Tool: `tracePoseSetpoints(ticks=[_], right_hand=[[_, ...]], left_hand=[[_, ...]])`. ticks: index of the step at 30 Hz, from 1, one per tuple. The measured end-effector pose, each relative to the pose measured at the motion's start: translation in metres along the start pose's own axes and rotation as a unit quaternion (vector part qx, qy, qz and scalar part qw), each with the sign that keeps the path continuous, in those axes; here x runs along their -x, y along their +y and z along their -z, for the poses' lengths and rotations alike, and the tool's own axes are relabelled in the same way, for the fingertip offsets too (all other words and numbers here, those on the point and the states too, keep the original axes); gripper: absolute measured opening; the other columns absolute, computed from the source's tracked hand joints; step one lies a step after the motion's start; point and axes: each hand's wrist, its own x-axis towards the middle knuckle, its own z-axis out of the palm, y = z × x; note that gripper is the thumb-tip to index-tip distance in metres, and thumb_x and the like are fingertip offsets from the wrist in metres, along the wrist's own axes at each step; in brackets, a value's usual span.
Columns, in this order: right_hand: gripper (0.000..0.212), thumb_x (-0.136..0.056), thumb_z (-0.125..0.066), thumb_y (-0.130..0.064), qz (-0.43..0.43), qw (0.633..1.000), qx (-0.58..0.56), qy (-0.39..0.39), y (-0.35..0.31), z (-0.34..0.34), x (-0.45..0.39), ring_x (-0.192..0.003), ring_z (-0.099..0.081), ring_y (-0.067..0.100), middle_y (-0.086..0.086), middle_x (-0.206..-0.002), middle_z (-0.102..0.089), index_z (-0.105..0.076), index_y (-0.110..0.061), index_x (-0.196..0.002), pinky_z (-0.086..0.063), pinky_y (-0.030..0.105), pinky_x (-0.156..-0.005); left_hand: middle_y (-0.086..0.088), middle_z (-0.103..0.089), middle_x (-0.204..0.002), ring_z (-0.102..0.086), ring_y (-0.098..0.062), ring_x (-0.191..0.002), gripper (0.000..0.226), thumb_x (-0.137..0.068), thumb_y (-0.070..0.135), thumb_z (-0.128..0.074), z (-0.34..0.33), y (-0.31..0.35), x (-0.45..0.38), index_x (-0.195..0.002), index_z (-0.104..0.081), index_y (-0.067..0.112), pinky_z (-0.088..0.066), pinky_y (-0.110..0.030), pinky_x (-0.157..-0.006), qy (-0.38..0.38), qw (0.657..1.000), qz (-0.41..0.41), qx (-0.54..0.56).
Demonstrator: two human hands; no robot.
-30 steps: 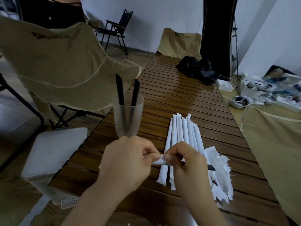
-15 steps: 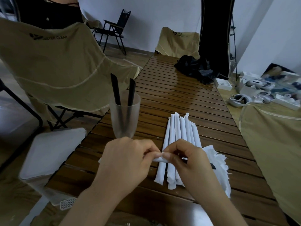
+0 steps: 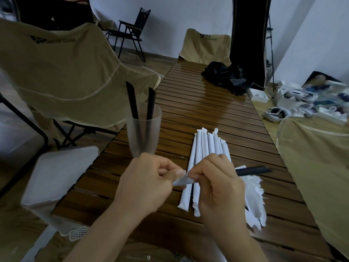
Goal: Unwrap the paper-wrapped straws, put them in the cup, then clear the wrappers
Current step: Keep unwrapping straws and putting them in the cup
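Observation:
My left hand (image 3: 146, 181) pinches the torn end of a white paper wrapper (image 3: 182, 180). My right hand (image 3: 220, 183) grips a black straw (image 3: 254, 170) whose bare end sticks out to the right. Both hands hover above a row of several paper-wrapped straws (image 3: 205, 148) lying on the wooden slat table (image 3: 207, 103). A frosted translucent cup (image 3: 143, 129) stands upright beyond my left hand with two black straws (image 3: 140, 100) in it. Torn empty wrappers (image 3: 254, 197) lie piled under and to the right of my right hand.
A tan folding chair (image 3: 62, 72) stands left of the table, a white lidded bin (image 3: 56, 176) below it. A black bag (image 3: 226, 76) lies at the table's far end. Another tan chair (image 3: 317, 167) is on the right, with white headsets and boxes (image 3: 294, 103) behind it.
The black straw has slid further out of its wrapper to the right with my right hand. My left hand still pinches the wrapper's end, now opened up.

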Motion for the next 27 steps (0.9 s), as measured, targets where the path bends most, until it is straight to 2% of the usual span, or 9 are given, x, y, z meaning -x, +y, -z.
tracePoseSetpoints(ticks=[4,7,9,11,13,16,20,23,27], right_hand=[[0.02,-0.089,-0.047,-0.014,0.029,1.0,0.007,-0.004,-0.001,0.0,-0.001,-0.076,-0.05,0.012,-0.007,-0.078,-0.056,-0.062,-0.019,-0.076,-0.044,0.032,-0.063],[0.026,-0.093,-0.047,-0.026,0.055,0.997,0.047,-0.019,0.004,-0.002,-0.001,-0.081,-0.049,0.011,-0.006,-0.083,-0.06,-0.068,-0.018,-0.08,-0.04,0.028,-0.069],[0.04,-0.099,-0.038,-0.034,0.075,0.995,0.057,-0.028,0.003,-0.002,-0.001,-0.082,-0.049,0.009,-0.005,-0.084,-0.062,-0.069,-0.018,-0.081,-0.038,0.024,-0.07],[0.047,-0.101,-0.031,-0.037,0.084,0.994,0.051,-0.047,0.004,-0.002,-0.001,-0.081,-0.05,0.009,-0.004,-0.084,-0.062,-0.069,-0.018,-0.08,-0.038,0.024,-0.07],[0.041,-0.1,-0.037,-0.032,0.086,0.993,0.046,-0.067,0.007,-0.002,0.0,-0.078,-0.05,0.011,-0.004,-0.081,-0.062,-0.068,-0.018,-0.078,-0.039,0.025,-0.068],[0.024,-0.087,-0.048,-0.022,0.087,0.991,0.064,-0.076,0.014,-0.003,0.002,-0.073,-0.052,0.012,-0.005,-0.077,-0.061,-0.069,-0.019,-0.075,-0.044,0.028,-0.063],[0.017,-0.079,-0.056,-0.012,0.103,0.986,0.085,-0.1,0.023,-0.004,0.002,-0.073,-0.049,0.01,-0.008,-0.075,-0.061,-0.068,-0.022,-0.073,-0.04,0.023,-0.063],[0.025,-0.063,-0.07,0.001,0.104,0.981,0.101,-0.13,0.029,-0.003,0.004,-0.071,-0.052,0.012,-0.008,-0.075,-0.062,-0.067,-0.023,-0.072,-0.039,0.023,-0.064],[0.042,-0.046,-0.083,0.01,0.09,0.97,0.132,-0.18,0.039,0.002,0.004,-0.068,-0.054,0.015,-0.008,-0.073,-0.061,-0.068,-0.021,-0.071,-0.043,0.028,-0.059]], left_hand=[[0.023,-0.052,-0.042,-0.052,0.001,-0.047,0.011,-0.088,0.031,-0.064,0.005,-0.003,-0.004,-0.087,-0.073,0.027,-0.04,-0.02,-0.064,-0.021,0.998,0.041,0.049],[0.015,-0.068,-0.067,-0.052,-0.003,-0.051,0.015,-0.091,0.032,-0.059,0.007,-0.007,-0.005,-0.097,-0.072,0.027,-0.042,-0.021,-0.062,-0.026,0.994,0.084,0.072],[0.006,-0.073,-0.084,-0.053,-0.005,-0.053,0.019,-0.094,0.033,-0.054,0.01,-0.009,-0.005,-0.105,-0.068,0.028,-0.043,-0.021,-0.061,-0.054,0.989,0.111,0.082],[0.016,-0.07,-0.076,-0.053,-0.002,-0.056,0.02,-0.094,0.039,-0.052,0.015,-0.008,-0.005,-0.105,-0.066,0.03,-0.04,-0.018,-0.058,-0.085,0.983,0.128,0.103],[0.021,-0.066,-0.067,-0.055,0.0,-0.061,0.018,-0.089,0.043,-0.056,0.021,-0.008,-0.003,-0.101,-0.065,0.034,-0.039,-0.017,-0.058,-0.105,0.976,0.129,0.143],[0.016,-0.068,-0.084,-0.063,0.0,-0.067,0.014,-0.085,0.037,-0.063,0.026,-0.01,-0.003,-0.099,-0.063,0.035,-0.043,-0.016,-0.059,-0.111,0.98,0.091,0.134],[0.018,-0.071,-0.083,-0.059,0.003,-0.058,0.012,-0.091,0.035,-0.057,0.022,-0.014,-0.004,-0.102,-0.061,0.033,-0.04,-0.016,-0.057,-0.119,0.984,0.078,0.106],[0.018,-0.072,-0.083,-0.056,0.002,-0.056,0.017,-0.095,0.037,-0.05,0.019,-0.015,-0.005,-0.106,-0.061,0.03,-0.038,-0.017,-0.055,-0.138,0.983,0.069,0.1],[0.016,-0.064,-0.062,-0.049,0.002,-0.047,0.02,-0.098,0.033,-0.044,0.019,-0.016,-0.006,-0.098,-0.063,0.026,-0.037,-0.014,-0.047,-0.139,0.981,0.078,0.109]])
